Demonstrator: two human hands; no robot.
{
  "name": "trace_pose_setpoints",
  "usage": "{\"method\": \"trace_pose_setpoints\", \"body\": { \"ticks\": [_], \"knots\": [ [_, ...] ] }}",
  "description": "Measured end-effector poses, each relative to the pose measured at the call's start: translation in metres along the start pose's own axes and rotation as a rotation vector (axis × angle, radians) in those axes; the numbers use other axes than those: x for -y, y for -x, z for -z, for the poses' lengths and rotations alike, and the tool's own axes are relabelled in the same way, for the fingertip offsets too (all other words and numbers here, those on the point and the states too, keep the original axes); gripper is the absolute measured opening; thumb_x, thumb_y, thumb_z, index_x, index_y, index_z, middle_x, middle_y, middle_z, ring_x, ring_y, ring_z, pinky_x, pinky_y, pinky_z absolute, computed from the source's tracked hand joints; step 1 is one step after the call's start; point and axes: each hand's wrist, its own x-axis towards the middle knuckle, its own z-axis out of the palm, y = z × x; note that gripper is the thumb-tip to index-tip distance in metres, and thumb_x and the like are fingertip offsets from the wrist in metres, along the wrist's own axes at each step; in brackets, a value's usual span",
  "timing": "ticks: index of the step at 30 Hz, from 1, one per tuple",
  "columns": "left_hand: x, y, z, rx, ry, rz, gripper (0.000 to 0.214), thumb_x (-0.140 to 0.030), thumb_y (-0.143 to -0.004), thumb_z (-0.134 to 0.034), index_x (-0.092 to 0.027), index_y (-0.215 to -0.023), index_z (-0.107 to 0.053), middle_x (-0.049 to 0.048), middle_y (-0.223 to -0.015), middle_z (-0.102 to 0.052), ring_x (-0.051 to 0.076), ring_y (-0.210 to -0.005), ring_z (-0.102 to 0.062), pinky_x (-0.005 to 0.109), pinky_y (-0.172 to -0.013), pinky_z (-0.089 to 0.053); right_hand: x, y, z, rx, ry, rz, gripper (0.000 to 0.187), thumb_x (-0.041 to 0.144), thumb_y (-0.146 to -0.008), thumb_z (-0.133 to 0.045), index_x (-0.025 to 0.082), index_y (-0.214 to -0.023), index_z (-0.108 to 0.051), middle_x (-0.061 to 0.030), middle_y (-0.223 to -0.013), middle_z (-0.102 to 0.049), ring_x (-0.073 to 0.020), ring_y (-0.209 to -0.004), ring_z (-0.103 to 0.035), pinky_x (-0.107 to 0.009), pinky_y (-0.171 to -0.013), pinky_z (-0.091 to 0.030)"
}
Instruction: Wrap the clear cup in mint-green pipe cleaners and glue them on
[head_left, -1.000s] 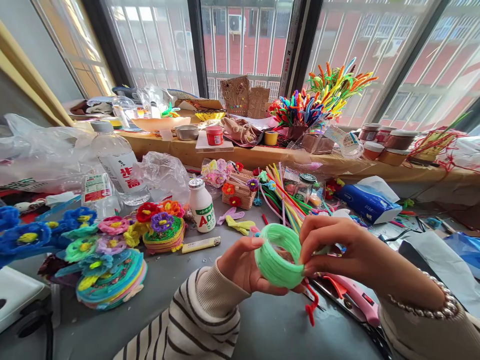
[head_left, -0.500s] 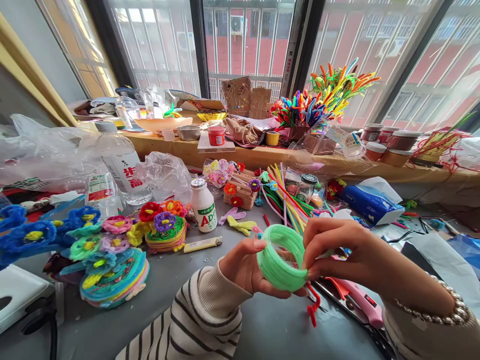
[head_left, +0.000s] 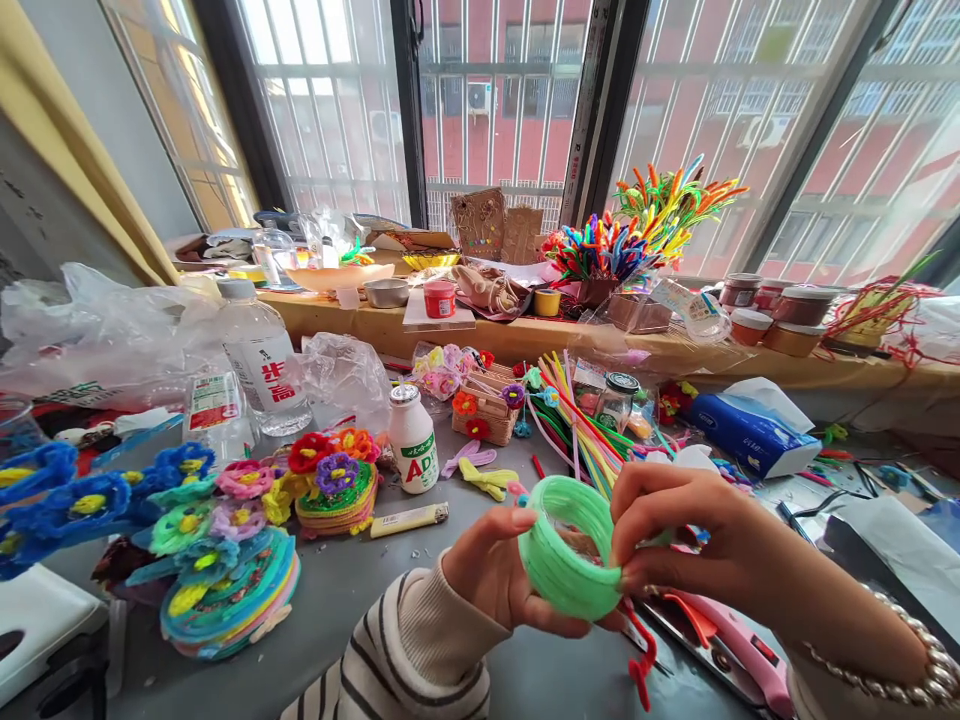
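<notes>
Both my hands hold a light green ring wound from pipe cleaners (head_left: 559, 570) above the grey table. My left hand (head_left: 491, 578) cups the ring from the left, thumb on its upper rim. My right hand (head_left: 679, 540) pinches the ring's right edge with fingers curled. A red pipe cleaner (head_left: 643, 662) dangles below the ring. A pink tool (head_left: 731, 640) lies on the table under my right wrist.
Pipe-cleaner flower coasters (head_left: 225, 570) crowd the left. A white drink bottle (head_left: 412, 438), a lighter (head_left: 409, 519), a small basket (head_left: 487, 408), loose pipe cleaners (head_left: 581, 420) and a tissue pack (head_left: 754, 432) lie behind. The window ledge (head_left: 525, 330) holds jars and a pipe-cleaner bouquet.
The view has tilted upward, so hands and ring sit lower in the picture. Both hands keep their grip on the green ring.
</notes>
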Motion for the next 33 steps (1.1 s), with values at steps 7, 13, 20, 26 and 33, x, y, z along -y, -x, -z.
{"method": "trace_pose_setpoints", "body": {
  "ticks": [7, 13, 20, 26, 33],
  "knots": [
    [0.0, 0.001, -0.001, 0.01, -0.034, -0.031, 0.048, -0.044, -0.075, -0.044, -0.013, -0.11, -0.056, 0.0093, -0.101, -0.065, 0.024, -0.091, -0.062, 0.024, -0.068, -0.047, -0.003, 0.001, 0.0, -0.028, 0.041, 0.008, 0.012, 0.028, -0.075, -0.06, 0.018, -0.07, -0.065, -0.0009, -0.07, -0.055, -0.0089, -0.063, -0.053, -0.02, -0.059, -0.042],
    [0.0, 0.0, -0.001, 0.001, -0.059, -0.09, 0.05, -0.045, -0.078, -0.042, -0.012, -0.114, -0.053, 0.0123, -0.104, -0.063, 0.024, -0.091, -0.062, 0.025, -0.067, -0.046, 0.001, 0.0, -0.002, -0.065, 0.077, 0.029, 0.011, 0.026, -0.075, -0.059, 0.018, -0.069, -0.064, -0.001, -0.07, -0.055, -0.0086, -0.063, -0.053, -0.019, -0.059, -0.043],
    [0.0, -0.002, 0.0, -0.038, -0.017, -0.164, 0.05, -0.047, -0.078, -0.044, -0.013, -0.113, -0.053, 0.0142, -0.108, -0.062, 0.024, -0.092, -0.061, 0.025, -0.068, -0.049, 0.0, -0.001, -0.004, -0.159, 0.139, 0.056, 0.011, 0.023, -0.076, -0.058, 0.017, -0.069, -0.064, -0.0011, -0.07, -0.055, -0.0083, -0.063, -0.052, -0.019, -0.059, -0.043],
    [0.0, 0.0, -0.003, -0.165, -0.137, -0.192, 0.046, -0.041, -0.073, -0.057, -0.017, -0.111, -0.052, 0.0122, -0.11, -0.06, 0.027, -0.095, -0.06, 0.025, -0.068, -0.052, 0.0, -0.002, -0.007, -0.17, 0.167, 0.058, 0.008, 0.02, -0.075, -0.058, 0.016, -0.071, -0.064, -0.0016, -0.071, -0.056, -0.0087, -0.063, -0.054, -0.019, -0.059, -0.044],
    [0.003, -0.003, -0.01, -0.299, -0.244, -0.28, 0.047, -0.035, -0.069, -0.062, -0.018, -0.111, -0.049, 0.0131, -0.11, -0.059, 0.025, -0.083, -0.065, 0.024, -0.058, -0.054, 0.0, -0.002, -0.01, -0.153, 0.196, 0.024, 0.006, 0.018, -0.075, -0.058, 0.017, -0.072, -0.063, -0.0015, -0.072, -0.055, -0.0093, -0.064, -0.054, -0.02, -0.059, -0.044]
  ]
}}
